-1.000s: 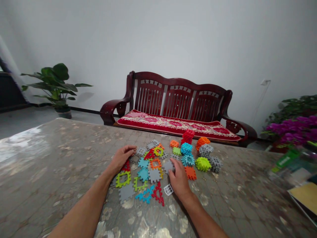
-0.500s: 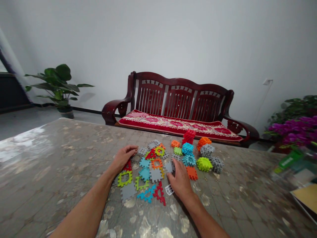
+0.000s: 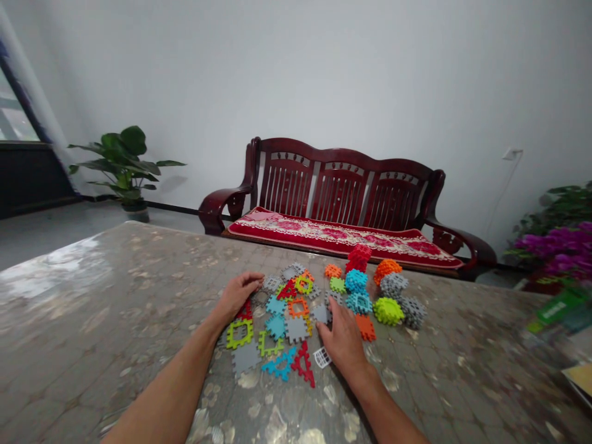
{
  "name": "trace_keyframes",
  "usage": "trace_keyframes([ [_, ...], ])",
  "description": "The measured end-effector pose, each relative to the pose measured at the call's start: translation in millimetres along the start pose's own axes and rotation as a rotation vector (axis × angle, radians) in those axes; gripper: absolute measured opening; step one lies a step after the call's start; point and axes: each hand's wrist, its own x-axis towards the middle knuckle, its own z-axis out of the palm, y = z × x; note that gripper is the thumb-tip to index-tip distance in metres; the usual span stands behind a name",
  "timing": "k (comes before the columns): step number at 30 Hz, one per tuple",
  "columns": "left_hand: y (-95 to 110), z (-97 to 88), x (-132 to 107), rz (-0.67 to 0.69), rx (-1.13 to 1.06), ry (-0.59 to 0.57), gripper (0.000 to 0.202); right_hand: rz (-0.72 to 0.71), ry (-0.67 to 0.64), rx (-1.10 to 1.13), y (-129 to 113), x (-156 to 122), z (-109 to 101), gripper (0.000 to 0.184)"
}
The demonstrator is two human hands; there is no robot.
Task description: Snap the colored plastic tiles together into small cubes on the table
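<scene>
A scatter of flat interlocking plastic pieces [image 3: 282, 320] in grey, blue, red, green and orange lies on the marbled table [image 3: 115, 308]. Behind them stand assembled toothed blocks: a red one [image 3: 359, 257], an orange one [image 3: 387, 268], a blue one [image 3: 356, 280], a green one [image 3: 387, 310] and grey ones [image 3: 413, 311]. My left hand [image 3: 237, 295] rests curled at the left edge of the scatter, fingertips at a grey piece [image 3: 272, 283]. My right hand [image 3: 341, 336] lies over the pieces, fingers pinching a grey flat piece [image 3: 320, 313]. A small white grid piece [image 3: 322, 356] sits by its thumb side.
A dark wooden bench [image 3: 342, 191] with a red cushion stands beyond the table. A potted plant [image 3: 124, 163] is at the back left, purple flowers [image 3: 557, 243] at the right. Blurred green and yellow items [image 3: 562, 308] lie near the table's right edge.
The camera has swung slightly left, shifting everything rightward in view. Both hands stay on the pieces, the right hand still at the grey flat piece.
</scene>
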Motion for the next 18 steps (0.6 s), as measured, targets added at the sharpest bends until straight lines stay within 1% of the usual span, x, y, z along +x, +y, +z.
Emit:
trace_keyframes([
  [5, 2.5, 1.0, -1.4, 0.003, 0.016, 0.006, 0.048, 0.011, 0.043, 0.022, 3.8, 2.2, 3.0, 0.058],
  [8, 4.6, 1.0, -2.8, 0.001, 0.025, 0.009, 0.046, 0.023, 0.027, 0.053, 5.6, 1.5, 3.9, 0.053],
  [11, 7.0, 1.0, -4.1, -0.004, 0.035, 0.011, 0.047, -0.005, 0.015, 0.028, 5.0, -1.3, 4.4, 0.049],
  [14, 8.7, 0.8, -5.0, 0.001, 0.039, 0.008, 0.048, -0.043, 0.022, -0.021, 0.8, -3.6, 3.0, 0.052],
  [18, 8.7, 0.7, -5.3, 0.008, 0.054, 0.011, 0.046, -0.034, -0.021, -0.057, -7.7, -3.3, -2.6, 0.056],
])
